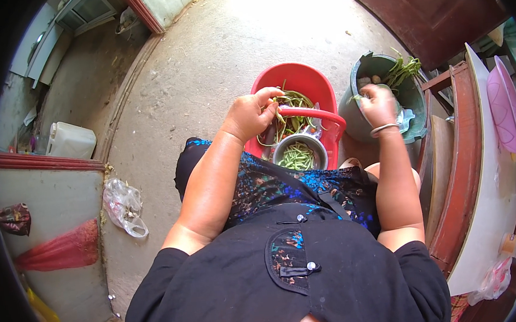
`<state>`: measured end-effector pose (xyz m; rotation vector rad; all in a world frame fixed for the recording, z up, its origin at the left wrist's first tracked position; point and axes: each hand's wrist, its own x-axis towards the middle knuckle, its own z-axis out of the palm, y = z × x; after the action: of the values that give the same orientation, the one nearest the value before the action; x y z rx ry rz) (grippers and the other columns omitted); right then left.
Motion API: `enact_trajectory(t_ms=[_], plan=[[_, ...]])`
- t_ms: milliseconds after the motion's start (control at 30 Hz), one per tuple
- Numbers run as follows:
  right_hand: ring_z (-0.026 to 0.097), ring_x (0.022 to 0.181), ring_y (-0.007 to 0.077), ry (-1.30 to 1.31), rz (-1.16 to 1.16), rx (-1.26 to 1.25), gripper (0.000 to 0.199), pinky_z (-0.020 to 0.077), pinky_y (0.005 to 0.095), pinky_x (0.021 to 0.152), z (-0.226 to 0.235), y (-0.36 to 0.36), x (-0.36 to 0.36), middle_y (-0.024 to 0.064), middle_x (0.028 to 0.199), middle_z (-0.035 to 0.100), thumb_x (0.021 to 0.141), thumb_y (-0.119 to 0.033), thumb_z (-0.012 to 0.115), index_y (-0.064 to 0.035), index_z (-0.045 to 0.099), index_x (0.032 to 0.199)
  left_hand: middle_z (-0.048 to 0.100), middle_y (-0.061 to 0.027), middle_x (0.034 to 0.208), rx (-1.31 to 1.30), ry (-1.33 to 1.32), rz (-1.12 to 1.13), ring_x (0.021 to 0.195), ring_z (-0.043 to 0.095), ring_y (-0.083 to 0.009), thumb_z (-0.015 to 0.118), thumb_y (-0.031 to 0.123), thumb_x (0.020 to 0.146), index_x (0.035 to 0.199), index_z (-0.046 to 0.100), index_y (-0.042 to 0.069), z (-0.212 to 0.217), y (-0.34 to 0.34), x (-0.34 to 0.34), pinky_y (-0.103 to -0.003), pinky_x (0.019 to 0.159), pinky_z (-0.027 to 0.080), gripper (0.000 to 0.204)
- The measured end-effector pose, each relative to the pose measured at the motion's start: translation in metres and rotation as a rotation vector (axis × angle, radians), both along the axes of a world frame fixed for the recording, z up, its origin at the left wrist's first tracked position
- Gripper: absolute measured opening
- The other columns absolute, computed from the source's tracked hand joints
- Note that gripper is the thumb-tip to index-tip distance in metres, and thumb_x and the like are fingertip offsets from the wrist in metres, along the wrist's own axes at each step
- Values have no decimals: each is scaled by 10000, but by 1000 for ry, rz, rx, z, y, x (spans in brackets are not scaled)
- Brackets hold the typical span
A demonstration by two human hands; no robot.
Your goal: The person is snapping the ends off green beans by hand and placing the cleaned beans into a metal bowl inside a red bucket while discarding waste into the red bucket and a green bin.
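Note:
My left hand (253, 114) is closed in a pinch on a green bean (277, 113), over a red plastic basket (309, 73) with a handle. Long green beans (291, 126) lie loose inside the basket. At its near end sits a round metal bowl (325, 156) with short cut bean pieces (297, 157) in it. My right hand (379, 107), slightly blurred, is over the near left part of a dark green bucket (350, 115). Its fingers are curled together, and a small pale green bit shows at the fingertips, too small to name.
Green stalks (403, 72) hang over the bucket's far right rim. Beside the bucket, a reddish wooden frame (459, 165) and a pink plastic tray (504, 111) stand at the right. A clear plastic bag (125, 206) lies on the floor at left, and a white jug (71, 140) stands beyond the threshold.

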<state>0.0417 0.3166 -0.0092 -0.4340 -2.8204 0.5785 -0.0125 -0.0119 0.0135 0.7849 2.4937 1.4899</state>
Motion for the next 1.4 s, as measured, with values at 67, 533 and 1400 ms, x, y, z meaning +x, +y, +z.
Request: enact_trajectory(t_ms=[67,533,1400], plan=[[455,1193,314,81,-348,344,501,405,456,946,20,-3,10,112,1350,432,746,-238,649,-105,538,1217,691,-110,826,-31,-33,-27,797,673,-139,614,89,861,985,647,45,-5,-5,-1,-269,706,533,136],[639,732,151,29,470,-715,155,511,275,671,-26,-142,25,76,841,672,819,-140,685,-40,681,936,682,-113,786,28,-77,-42,678,663,-185,658,187,837,917,648,67,-5,2,3,-295,642,522,144],[591,650,270,299,563,-132,76,480,394,688,-19,-141,26,68,651,588,724,-150,619,-91,591,686,664,-100,758,-475,218,-320,694,644,-264,651,228,761,807,693,113,-12,16,16,-356,642,519,132]])
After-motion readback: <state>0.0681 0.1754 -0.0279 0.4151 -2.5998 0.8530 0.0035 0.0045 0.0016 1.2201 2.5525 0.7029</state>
